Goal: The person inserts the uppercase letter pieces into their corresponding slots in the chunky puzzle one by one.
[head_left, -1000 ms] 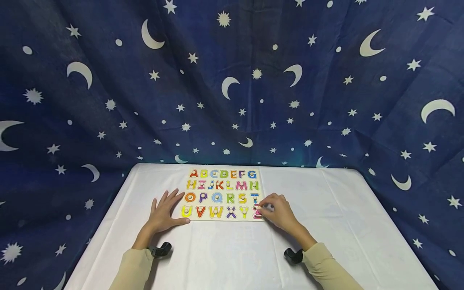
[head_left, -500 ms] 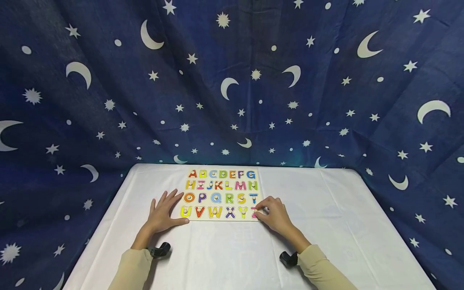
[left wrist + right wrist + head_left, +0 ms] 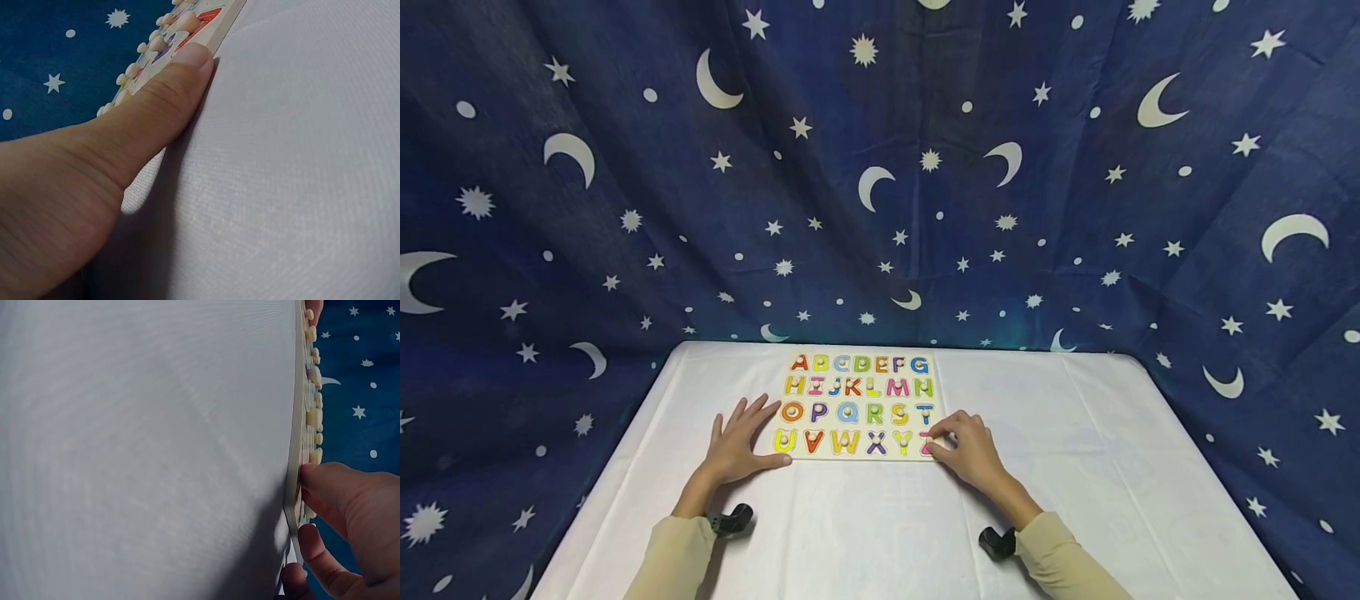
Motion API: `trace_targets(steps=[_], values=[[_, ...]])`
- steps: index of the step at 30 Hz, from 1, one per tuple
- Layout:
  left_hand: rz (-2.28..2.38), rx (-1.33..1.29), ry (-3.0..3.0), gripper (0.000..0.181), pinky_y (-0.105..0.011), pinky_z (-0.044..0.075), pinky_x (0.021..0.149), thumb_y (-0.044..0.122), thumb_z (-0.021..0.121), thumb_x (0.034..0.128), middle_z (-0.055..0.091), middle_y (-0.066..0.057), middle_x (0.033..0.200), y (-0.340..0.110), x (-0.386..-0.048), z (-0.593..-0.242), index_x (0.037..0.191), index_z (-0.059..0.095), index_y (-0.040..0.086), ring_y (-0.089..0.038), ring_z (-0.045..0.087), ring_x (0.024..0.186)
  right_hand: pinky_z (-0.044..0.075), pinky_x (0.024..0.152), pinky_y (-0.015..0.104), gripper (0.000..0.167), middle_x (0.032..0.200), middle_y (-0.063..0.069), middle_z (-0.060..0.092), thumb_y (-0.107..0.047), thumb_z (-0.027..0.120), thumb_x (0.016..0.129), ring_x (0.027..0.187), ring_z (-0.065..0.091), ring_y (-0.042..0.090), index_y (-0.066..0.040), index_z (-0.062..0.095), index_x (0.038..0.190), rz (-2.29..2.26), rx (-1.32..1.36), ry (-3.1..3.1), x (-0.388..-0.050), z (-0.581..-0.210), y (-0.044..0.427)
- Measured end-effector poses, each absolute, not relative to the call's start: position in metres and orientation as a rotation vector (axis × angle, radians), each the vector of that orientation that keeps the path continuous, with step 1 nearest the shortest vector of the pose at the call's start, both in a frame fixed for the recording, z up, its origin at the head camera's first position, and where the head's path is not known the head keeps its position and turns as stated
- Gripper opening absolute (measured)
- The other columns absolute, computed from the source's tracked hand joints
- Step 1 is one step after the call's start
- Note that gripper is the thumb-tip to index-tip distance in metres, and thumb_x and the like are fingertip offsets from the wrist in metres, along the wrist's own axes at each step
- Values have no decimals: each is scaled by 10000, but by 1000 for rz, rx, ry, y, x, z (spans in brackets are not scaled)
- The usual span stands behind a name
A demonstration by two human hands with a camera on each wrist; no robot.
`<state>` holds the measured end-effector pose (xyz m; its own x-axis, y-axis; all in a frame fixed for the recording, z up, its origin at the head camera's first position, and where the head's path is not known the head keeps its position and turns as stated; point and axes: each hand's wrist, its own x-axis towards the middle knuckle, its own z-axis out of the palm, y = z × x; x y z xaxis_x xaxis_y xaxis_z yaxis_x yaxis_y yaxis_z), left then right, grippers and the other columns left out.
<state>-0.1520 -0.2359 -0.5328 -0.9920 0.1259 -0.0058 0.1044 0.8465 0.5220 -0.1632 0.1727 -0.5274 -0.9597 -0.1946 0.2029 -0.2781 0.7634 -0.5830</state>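
Note:
The wooden alphabet puzzle board (image 3: 857, 458) lies flat at the back middle of the table, with coloured letter pieces in rows, each with a small knob. At its lower right corner my right hand (image 3: 973, 450) pinches the pink letter Z piece (image 3: 926, 451) between thumb and fingers. The fingers partly hide that piece. My left hand (image 3: 733, 450) rests at the board's left side, fingers spread and straight. Its thumb (image 3: 181, 69) touches the board's near left corner in the left wrist view. The red V piece (image 3: 813, 442) is close to that thumb.
A white cloth (image 3: 865, 533) covers the table. Behind it hangs a dark blue curtain (image 3: 820, 275) with moons and stars. A black wrist camera (image 3: 732, 521) sits on the left wrist and another black camera (image 3: 997, 543) on the right.
My right hand has shifted slightly left with the Z piece, which looked raised and offset from its slot earlier and now lies in line with its row. The left hand stays put.

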Motion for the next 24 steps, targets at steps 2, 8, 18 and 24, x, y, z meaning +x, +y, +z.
trace_targets(steps=[2, 8, 18, 24], values=[[833, 180, 2983, 1089, -699, -92, 1197, 595, 894, 677, 270, -180, 1671, -236, -151, -533, 1568, 436, 168, -460, 77, 1553, 401, 797, 388, 128, 929, -58, 643, -213, 891, 801, 859, 484, 152, -218, 796, 886, 957, 385, -2827, -163, -529, 172], [832, 176, 2974, 1090, -703, -97, 1193, 589, 893, 680, 264, -183, 1672, -235, -150, -534, 1570, 431, 162, -463, 72, 1553, 398, 812, 381, 140, 948, -60, 649, -222, 896, 798, 858, 476, 145, -228, 788, 887, 937, 381, -2849, -161, -531, 173], [849, 266, 2948, 1050, -760, -49, 1165, 593, 869, 724, 286, -205, 1658, -239, -154, -526, 1571, 427, 156, -493, 104, 1538, 399, 777, 356, 176, 945, -48, 638, -219, 866, 831, 845, 492, 138, -220, 777, 982, 957, 496, -2847, -163, -527, 180], [880, 357, 3029, 901, -826, 139, 1108, 505, 819, 831, 347, -253, 1612, -243, -155, -500, 1555, 442, 122, -527, 261, 1484, 435, 793, 384, 416, 1076, 13, 681, -281, 849, 853, 955, 583, 214, -192, 716, 1238, 876, 612, -2835, -168, -514, 200]])
